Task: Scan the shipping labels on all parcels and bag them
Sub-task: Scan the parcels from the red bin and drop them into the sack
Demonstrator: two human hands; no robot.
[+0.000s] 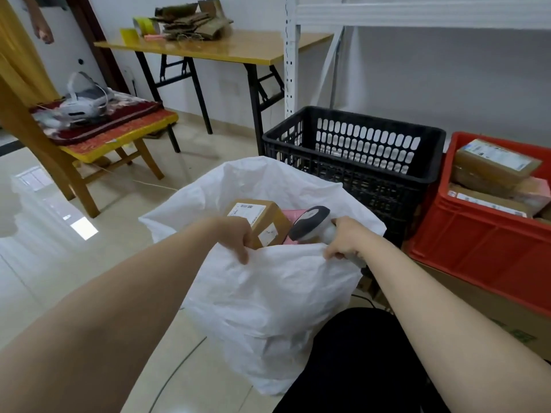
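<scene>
Brown parcel (262, 217) is seen just beyond the left hand (238, 238), lying tilted inside the white bag (268, 308), with a pink parcel (290, 214) touching it on its right. The near rim of the bag is pinched by the left hand between curled fingers and thumb. The same rim is pinched by the right hand (343, 239), in which the handle of the scanner (310, 222) is also gripped, its head pointed into the bag. The box is taped cardboard with a white printed label on top and a smaller one on its near face. It is judged to be stiff and fairly light, with tape that may be slick, so it is best taken across two opposite sides. The bag is thin, soft and crumpled, and is judged to sag unless held at the rim. Further parcels (495, 162) are stacked in the red crate (477, 248) at the right, beside a black crate (357, 174).
</scene>
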